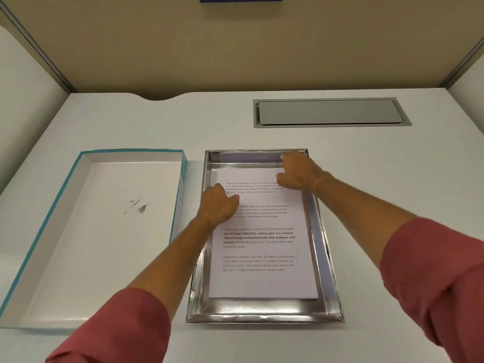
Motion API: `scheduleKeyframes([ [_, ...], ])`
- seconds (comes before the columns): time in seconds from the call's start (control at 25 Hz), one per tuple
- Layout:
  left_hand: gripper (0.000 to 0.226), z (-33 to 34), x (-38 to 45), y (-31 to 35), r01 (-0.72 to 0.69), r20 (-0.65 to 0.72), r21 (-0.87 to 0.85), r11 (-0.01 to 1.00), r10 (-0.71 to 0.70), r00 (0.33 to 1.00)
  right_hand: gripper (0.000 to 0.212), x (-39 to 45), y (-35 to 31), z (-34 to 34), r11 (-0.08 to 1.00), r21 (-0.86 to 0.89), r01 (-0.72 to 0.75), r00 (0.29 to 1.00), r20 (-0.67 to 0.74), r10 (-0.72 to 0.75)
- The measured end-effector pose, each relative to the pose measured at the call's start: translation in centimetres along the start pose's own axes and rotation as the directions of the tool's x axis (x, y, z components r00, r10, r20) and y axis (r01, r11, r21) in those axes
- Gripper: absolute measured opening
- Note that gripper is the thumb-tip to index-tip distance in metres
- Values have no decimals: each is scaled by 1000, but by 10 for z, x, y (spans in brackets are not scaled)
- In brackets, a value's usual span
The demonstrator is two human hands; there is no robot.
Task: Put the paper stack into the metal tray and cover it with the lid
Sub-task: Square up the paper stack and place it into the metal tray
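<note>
On the white tabletop, the teal-edged lid lies inside-up just left of the metal tray, long axes parallel, nearer the left hand. The paper stack lies in the tray; left hand and right hand rest loosely curled on its far end, gripping nothing.

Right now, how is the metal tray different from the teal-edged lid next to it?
The metal tray is shiny silver, while the lid is white inside with teal outer walls. The tray holds the paper stack, with the left hand and right hand on it; the lid holds nothing and is untouched, showing only a small printed plant motif. Both are shallow rectangles lying open side up, side by side on the white desk.
</note>
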State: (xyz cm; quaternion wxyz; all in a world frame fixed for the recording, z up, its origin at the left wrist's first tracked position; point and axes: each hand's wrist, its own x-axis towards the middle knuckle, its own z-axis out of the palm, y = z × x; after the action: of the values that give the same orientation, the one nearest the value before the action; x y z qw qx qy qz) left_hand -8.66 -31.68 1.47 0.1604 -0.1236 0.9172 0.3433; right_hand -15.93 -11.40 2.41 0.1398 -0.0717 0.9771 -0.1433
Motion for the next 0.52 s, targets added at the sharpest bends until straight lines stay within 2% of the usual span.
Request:
scheduleKeyframes([
  [0.08, 21, 0, -1, 1, -7, 8, 3, 1000, 7, 1000, 29, 5, 0, -2, 997, -75, 13, 999, 53, -9],
  [0.2, 14, -2, -3, 1, -19, 18, -17, 1000, 20, 1000, 24, 7, -1, -6, 995, -101, 14, 995, 102, -4],
  [0.32, 12, -1, -3, -1, -16, 10, -23, 1000, 16, 1000, 16, 6, -1, -7, 996, -87, 7, 993, 119, 4],
  [0.52, 21, -2, -2, -1, 2, 5, -41, 999, -1, 1000, 20, 6, 1, -2, 998, -55, -4, 995, 100, 9],
])
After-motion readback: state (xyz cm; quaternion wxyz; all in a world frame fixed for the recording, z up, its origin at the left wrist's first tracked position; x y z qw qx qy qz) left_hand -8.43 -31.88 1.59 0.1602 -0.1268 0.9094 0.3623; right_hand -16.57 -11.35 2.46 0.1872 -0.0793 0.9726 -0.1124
